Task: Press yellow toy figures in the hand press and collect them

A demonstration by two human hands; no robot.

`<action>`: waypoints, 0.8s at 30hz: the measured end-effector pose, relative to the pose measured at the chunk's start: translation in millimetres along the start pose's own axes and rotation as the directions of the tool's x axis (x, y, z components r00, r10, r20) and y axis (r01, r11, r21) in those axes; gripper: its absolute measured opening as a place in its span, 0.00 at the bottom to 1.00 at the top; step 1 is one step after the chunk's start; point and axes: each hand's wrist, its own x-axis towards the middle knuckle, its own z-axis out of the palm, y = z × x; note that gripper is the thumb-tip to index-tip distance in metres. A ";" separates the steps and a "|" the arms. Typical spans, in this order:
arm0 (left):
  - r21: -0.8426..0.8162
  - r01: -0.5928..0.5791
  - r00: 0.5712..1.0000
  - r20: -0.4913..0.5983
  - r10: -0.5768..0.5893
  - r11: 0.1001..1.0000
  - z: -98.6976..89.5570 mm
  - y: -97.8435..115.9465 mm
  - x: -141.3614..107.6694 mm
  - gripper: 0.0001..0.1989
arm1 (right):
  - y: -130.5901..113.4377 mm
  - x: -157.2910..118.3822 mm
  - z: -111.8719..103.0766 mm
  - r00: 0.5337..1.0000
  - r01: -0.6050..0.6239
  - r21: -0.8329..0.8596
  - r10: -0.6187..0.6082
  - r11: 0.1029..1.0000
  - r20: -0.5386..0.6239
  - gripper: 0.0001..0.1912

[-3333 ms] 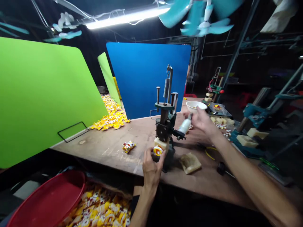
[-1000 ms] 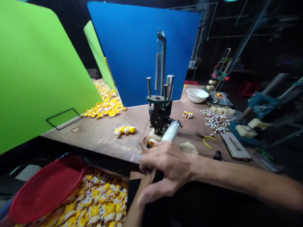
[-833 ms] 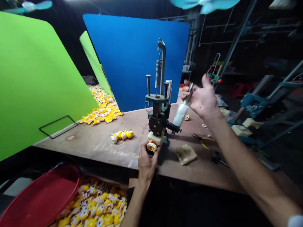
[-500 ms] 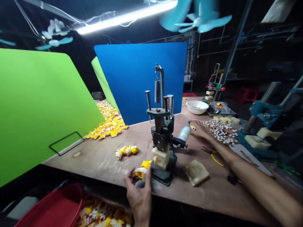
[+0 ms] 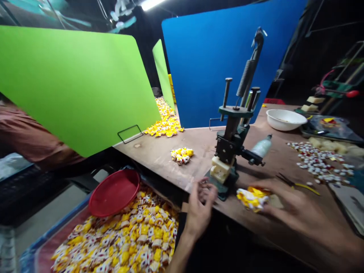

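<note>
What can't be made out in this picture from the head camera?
From the head view:
- Printing on the yellow-and-white packets: motion-blurred, partly covered by the right hand.
- Contents of the white bowl: too small, partly hidden by its rim.
- Small white-and-red pieces: too small to identify.
- The person in a reddish top: cut off by the left edge, hidden by the green panel.

Right hand [image 5: 291,204] on crumpled yellow packets [image 5: 252,198] (a small bunch), left hand [image 5: 200,208] beside the press [image 5: 229,149].

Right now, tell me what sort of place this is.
Probably a small workshop: a spring-loaded bench press, a bin heaped with yellow packets, and small white pieces scattered on the wooden workbench.
</note>
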 end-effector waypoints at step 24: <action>0.428 -0.362 0.903 -0.058 0.425 0.828 51.2 -33.7 34.5 0.41 | 50.4 99.8 -12.0 0.750 -0.374 0.833 0.661 0.408 0.013 0.27</action>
